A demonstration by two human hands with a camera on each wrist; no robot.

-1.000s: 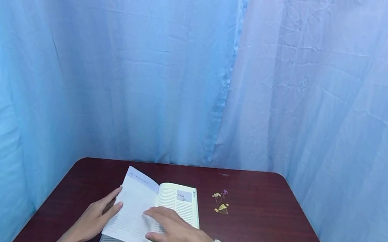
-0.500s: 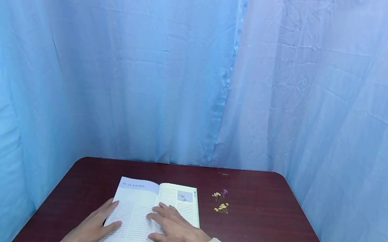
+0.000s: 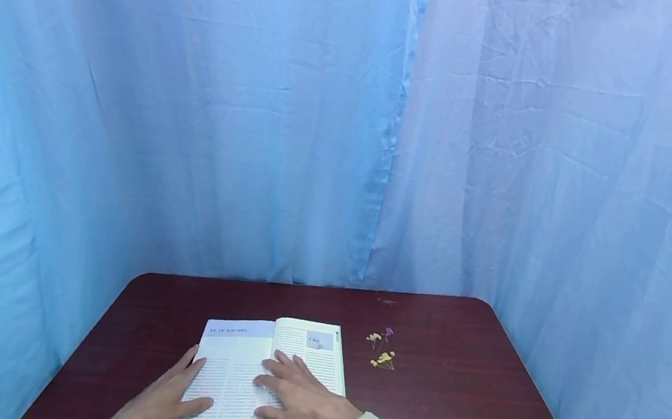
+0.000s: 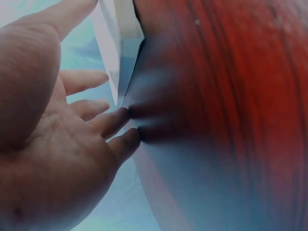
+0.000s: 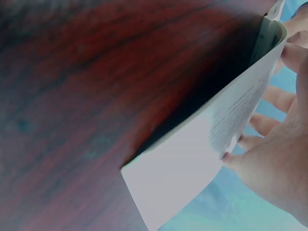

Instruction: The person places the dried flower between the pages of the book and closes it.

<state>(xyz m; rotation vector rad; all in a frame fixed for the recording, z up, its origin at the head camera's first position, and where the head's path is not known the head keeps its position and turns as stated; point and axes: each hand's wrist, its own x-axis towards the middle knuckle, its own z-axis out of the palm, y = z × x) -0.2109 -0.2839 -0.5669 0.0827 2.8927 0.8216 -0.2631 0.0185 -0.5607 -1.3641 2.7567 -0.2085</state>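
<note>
A book (image 3: pixel 240 353) lies spread flat on the dark red-brown table, with print on both pages and a small picture at the top of the right one. My left hand (image 3: pixel 161 395) rests at the book's left edge, its thumb on the left page. In the left wrist view the left hand's fingers (image 4: pixel 120 122) reach down to the tabletop beside the book's edge. Spread over the middle fold and right page is my right hand (image 3: pixel 301 396), fingers extended and touching the paper. The right wrist view shows its fingertips (image 5: pixel 228 158) on the page.
Right of the book lie small dried flowers: yellow ones (image 3: pixel 383 360), a pale one (image 3: pixel 373 338) and a purple one (image 3: pixel 388 332). The table (image 3: pixel 464 396) has a rounded far corner. Blue curtains (image 3: pixel 296 126) hang behind and on both sides.
The left page, lifted at a slant a second ago, now lies flat. My left hand has let it down and shifted slightly toward me; the right hand's fingers have spread wider.
</note>
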